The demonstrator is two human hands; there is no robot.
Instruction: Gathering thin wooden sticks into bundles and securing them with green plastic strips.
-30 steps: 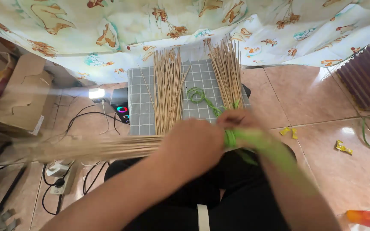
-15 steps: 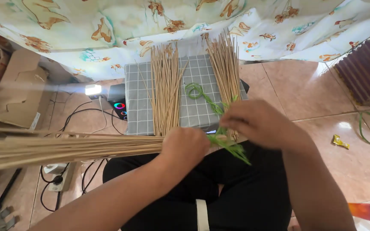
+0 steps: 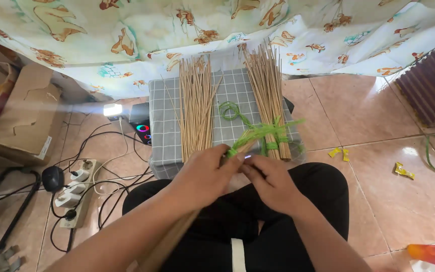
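Your left hand (image 3: 205,174) grips the stick bundle (image 3: 177,231) near its tied end so your right hand (image 3: 270,181) can pinch the green string (image 3: 258,133) there.

The left hand (image 3: 205,174) covers the middle of the stick bundle (image 3: 169,242), whose lower end runs behind the forearm and off the bottom edge. The green string (image 3: 260,133) at its tip is blurred, so the knot can't be made out. Top centre, the patterned cloth (image 3: 177,30) hides the far ends of both stick piles (image 3: 197,106). Bottom right, an orange object (image 3: 431,254) is cut off and unidentifiable.
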